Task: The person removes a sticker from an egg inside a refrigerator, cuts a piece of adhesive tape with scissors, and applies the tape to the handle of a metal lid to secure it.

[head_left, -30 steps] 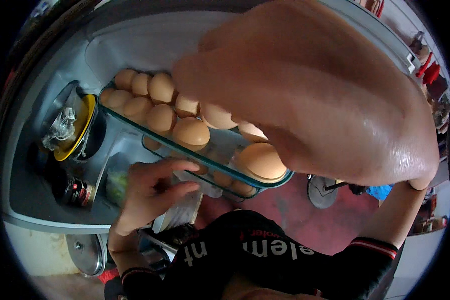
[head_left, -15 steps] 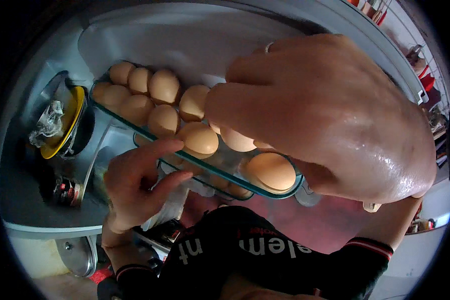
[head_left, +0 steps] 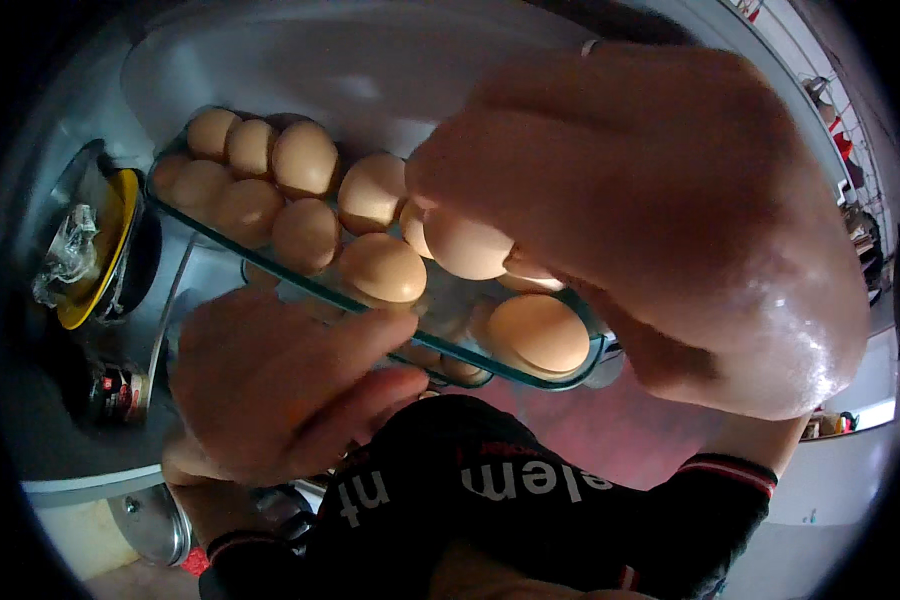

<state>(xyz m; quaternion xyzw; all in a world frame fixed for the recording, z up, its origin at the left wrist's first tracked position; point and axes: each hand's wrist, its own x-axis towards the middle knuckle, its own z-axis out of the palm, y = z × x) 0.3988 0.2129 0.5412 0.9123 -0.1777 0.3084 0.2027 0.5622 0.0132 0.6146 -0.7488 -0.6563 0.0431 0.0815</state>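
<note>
Brown eggs (head_left: 305,158) stand in two rows in a long clear tray (head_left: 270,262) with a greenish rim. Above the tray's right half, my right hand (head_left: 650,220) is closed around an egg (head_left: 467,243), which shows below its fingers; the fingertips are partly hidden. Another egg (head_left: 538,333) lies on its side at the tray's right end. One more egg (head_left: 382,268) rests by the front rim, near the middle. My left hand (head_left: 280,375) is in front of that rim, slightly blurred, its thumb and forefinger apart and nothing between them.
A yellow plate (head_left: 110,255) with crumpled clear wrap stands at the left, above a dark jar (head_left: 115,390). Beneath the egg tray is a second clear tray (head_left: 460,372) with eggs. A metal lid (head_left: 157,525) is at lower left.
My left hand has come away from the egg at the front rim and moved lower, toward me. My right hand still holds its egg over the tray. The view has shifted slightly.
</note>
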